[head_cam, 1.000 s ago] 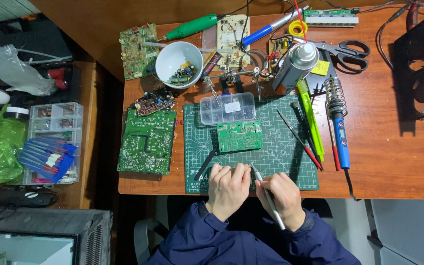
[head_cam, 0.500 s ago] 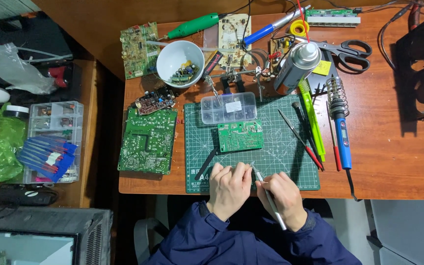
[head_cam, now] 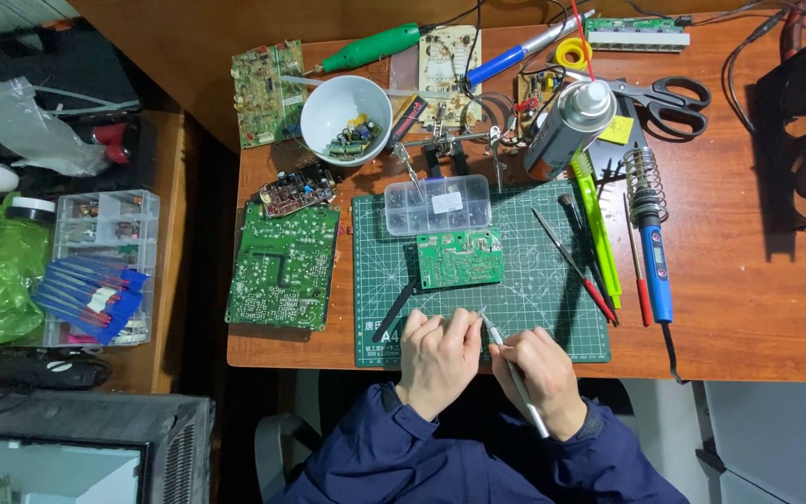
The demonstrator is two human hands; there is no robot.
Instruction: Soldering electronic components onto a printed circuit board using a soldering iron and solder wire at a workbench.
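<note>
At the near edge of the green cutting mat (head_cam: 552, 280), the left hand (head_cam: 437, 359) lies curled, fingertips pinched together near the tool tip; whether they hold anything is too small to tell. Just right of it, almost touching, the right hand (head_cam: 541, 378) grips silver tweezers (head_cam: 513, 373), long axis slanting from the wrist up-left, tip between both hands. The small green circuit board (head_cam: 460, 258) lies straight ahead, toward the mat's middle, nearer the left hand. Bare mat lies between; red-handled tools (head_cam: 578, 271) crowd the mat's right edge.
</note>
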